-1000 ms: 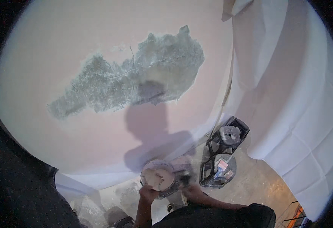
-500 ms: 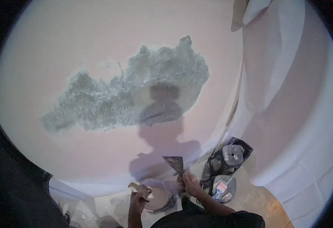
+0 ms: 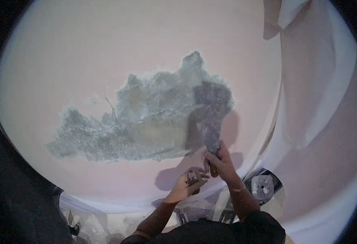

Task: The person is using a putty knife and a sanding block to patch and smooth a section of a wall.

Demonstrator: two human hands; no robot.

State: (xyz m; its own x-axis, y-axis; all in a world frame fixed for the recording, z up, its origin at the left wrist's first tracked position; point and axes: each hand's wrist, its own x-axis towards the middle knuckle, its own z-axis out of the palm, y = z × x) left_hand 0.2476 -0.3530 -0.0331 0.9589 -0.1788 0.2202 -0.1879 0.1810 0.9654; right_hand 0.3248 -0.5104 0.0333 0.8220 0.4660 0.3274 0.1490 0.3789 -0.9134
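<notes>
The sheet-draped floor [image 3: 105, 221] bears a dark open box [image 3: 264, 188], just beside the wall's foot.

Dim, soft pinkish light on the wall [image 3: 105, 61] — no glare. Your right hand [image 3: 221, 160] and the putty knife [image 3: 209, 130] throw a dark shadow across the grey patch [image 3: 146, 122], so the light's behind you. Heavy fisheye bend and black vignette at the rim — slightly soft overall.
</notes>
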